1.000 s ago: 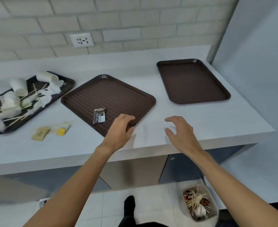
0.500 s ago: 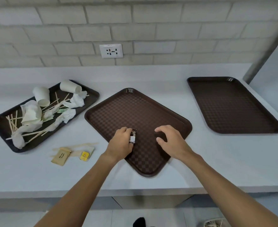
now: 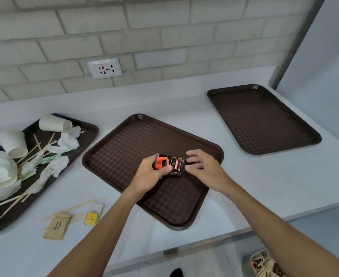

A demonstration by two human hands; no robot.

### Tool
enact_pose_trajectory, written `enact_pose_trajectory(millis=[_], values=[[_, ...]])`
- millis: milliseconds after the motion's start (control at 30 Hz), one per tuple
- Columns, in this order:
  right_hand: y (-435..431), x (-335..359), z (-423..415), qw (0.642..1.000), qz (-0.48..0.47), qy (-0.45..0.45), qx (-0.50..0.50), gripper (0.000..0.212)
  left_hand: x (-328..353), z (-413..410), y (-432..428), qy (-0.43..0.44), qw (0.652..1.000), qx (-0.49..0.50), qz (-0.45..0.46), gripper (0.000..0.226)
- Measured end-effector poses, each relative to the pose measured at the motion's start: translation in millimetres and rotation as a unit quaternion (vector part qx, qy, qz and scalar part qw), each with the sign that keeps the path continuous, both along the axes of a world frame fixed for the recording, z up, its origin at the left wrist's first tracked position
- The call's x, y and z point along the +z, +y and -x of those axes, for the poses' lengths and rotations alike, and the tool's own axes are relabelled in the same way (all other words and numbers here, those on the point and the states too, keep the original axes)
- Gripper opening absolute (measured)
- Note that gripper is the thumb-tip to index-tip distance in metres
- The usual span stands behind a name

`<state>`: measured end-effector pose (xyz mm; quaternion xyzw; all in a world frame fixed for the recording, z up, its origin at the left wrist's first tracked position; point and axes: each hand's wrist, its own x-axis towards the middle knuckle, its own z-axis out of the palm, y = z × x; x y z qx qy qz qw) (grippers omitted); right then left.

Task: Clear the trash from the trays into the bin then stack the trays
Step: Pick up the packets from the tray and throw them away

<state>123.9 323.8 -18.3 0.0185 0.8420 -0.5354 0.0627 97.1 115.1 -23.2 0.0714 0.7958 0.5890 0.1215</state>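
Three brown trays lie on the white counter. The middle tray (image 3: 124,148) sits skewed, and over it my left hand (image 3: 150,172) grips a black and red coffee sachet (image 3: 169,163), lifted off the tray. My right hand (image 3: 202,166) hovers just right of the sachet, fingers apart, holding nothing. The left tray (image 3: 88,128) carries paper cups (image 3: 12,142), crumpled napkins (image 3: 67,141) and wooden stir sticks. The right tray (image 3: 264,118) is bare. The bin (image 3: 264,264) with sticks and wrappers shows on the floor at the bottom right.
Loose on the counter (image 3: 244,172) in front of the left tray lie a tan sachet (image 3: 56,226), a small yellow packet (image 3: 91,217) and wooden sticks. A wall socket (image 3: 105,68) sits on the brick wall behind. A grey wall panel closes off the right side.
My left hand reached onto the middle tray, closed on the coffee sachet and raised it. My right hand moved in beside it. The view shifted up from the bin toward the counter.
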Motion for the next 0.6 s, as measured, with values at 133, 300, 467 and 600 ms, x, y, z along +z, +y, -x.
enact_pose_trajectory(millis=[133,300,467,600], values=[[17,12,-13,0.995,0.097,-0.019,-0.029,0.035,5,-3,31,-0.052,0.997,-0.034,-0.048,0.014],[64,10,-48,0.987,0.105,0.028,-0.116,0.012,5,-16,94,-0.062,0.994,-0.075,-0.051,0.015],[145,6,-108,0.948,0.109,0.075,-0.291,0.008,1,-42,176,-0.008,0.996,-0.085,-0.002,0.025],[209,-3,-171,0.880,0.151,0.113,-0.435,0.004,-1,-77,248,0.119,0.967,-0.175,0.141,0.031]])
